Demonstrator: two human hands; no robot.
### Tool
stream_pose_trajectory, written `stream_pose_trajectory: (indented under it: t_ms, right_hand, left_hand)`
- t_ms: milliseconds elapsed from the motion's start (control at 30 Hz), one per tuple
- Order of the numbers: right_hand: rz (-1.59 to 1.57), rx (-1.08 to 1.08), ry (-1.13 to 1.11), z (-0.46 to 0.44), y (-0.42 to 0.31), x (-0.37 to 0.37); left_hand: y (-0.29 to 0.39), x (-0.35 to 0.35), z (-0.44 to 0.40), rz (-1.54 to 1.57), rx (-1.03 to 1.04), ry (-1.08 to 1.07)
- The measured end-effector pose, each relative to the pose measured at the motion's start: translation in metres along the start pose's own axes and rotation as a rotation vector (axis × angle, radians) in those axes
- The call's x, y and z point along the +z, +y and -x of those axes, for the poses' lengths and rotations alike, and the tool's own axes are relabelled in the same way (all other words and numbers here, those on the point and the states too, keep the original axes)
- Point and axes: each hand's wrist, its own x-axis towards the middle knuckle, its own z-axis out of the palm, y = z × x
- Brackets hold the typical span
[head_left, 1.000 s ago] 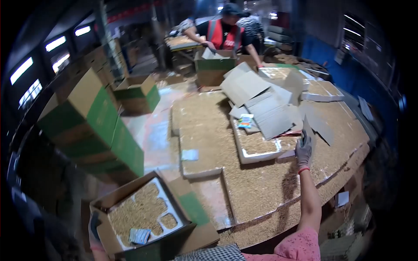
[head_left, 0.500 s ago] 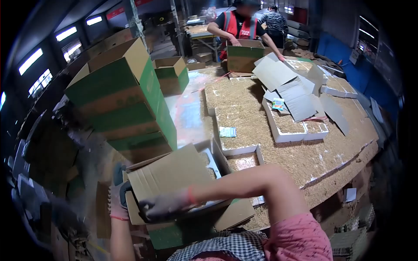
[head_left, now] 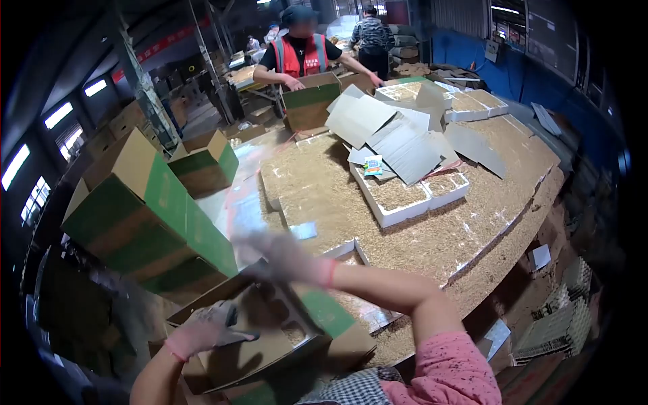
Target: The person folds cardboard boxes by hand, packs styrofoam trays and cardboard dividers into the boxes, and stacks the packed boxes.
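Your gloved left hand extends parted fingers; your gloved right hand is blurred, its arm bent across your front.

Dim workshop, bright windows at left, blue wall, worn pillar, red banner

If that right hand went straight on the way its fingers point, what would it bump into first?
Probably the stack of green-and-brown cartons: the right hand points left, toward its near edge. The hand is blurred and depth is unclear, so it might pass in front.
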Motion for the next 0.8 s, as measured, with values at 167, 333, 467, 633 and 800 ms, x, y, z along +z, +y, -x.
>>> stream_pose_trajectory:
  t_ms: [167,333,467,633,800]
  right_hand:
    - [0.465,0.559,-0.136,0.036,0.187,0.068]
    - [0.711,0.512,-0.444,0.072,0.211,0.068]
    - [0.528,0.381,-0.023,0.068,0.179,0.039]
    - [-0.086,-0.443,-0.032,0.070,0.051,-0.040]
    - [-0.088,-0.547,-0.457,0.076,-0.018,0.095]
  left_hand:
    - [0.045,0.020,-0.075,-0.206,0.142,-0.338]
    - [0.041,0.043,-0.116,-0.249,0.119,-0.519]
    - [0.009,0.039,-0.078,0.092,0.147,-0.224]
    - [-0.118,0.066,0.073,-0.542,0.339,0.335]
    - [-0.116,0.078,0.053,-0.306,0.396,0.353]
